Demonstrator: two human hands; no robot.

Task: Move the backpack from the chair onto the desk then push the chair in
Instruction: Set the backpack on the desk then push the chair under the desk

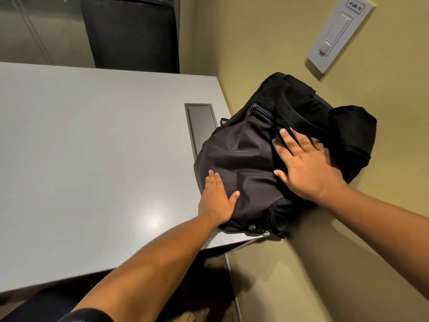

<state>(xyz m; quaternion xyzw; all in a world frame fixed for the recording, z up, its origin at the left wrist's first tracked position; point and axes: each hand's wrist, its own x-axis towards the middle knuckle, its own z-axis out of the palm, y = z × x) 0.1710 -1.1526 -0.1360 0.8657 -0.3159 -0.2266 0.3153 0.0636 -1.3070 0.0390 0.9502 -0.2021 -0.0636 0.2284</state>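
A pale grey, smooth-topped bench (92, 145) fills the left and middle of the view, its matte surface catching a soft glare of light near the front edge. Set into it toward the right is a long, narrow grey recessed cover panel (200, 122), partly hidden at its near end. The bench's right edge runs along an olive-yellow painted wall (267, 43), which carries a white rectangular switch plate (337, 33) with a small printed label at its top — the lettering is too small to read.

The black fabric backpack (274, 154) lies on the right end of the bench, pressed against the wall, its darker padded straps and top handle toward the far side, a zipped pocket facing up and a mesh side pocket at the near corner. The left hand (218, 201) rests flat and open on the pack's near left edge, fingers straight, thumb on the fabric, gripping nothing. The right hand (306, 163) is spread wide on the pack's upper face just below the straps — palm down, closed around nothing.

Beyond the bench stands a dark, textured upright panel (130, 33); under the front edge is shadowed dark floor (216, 275).
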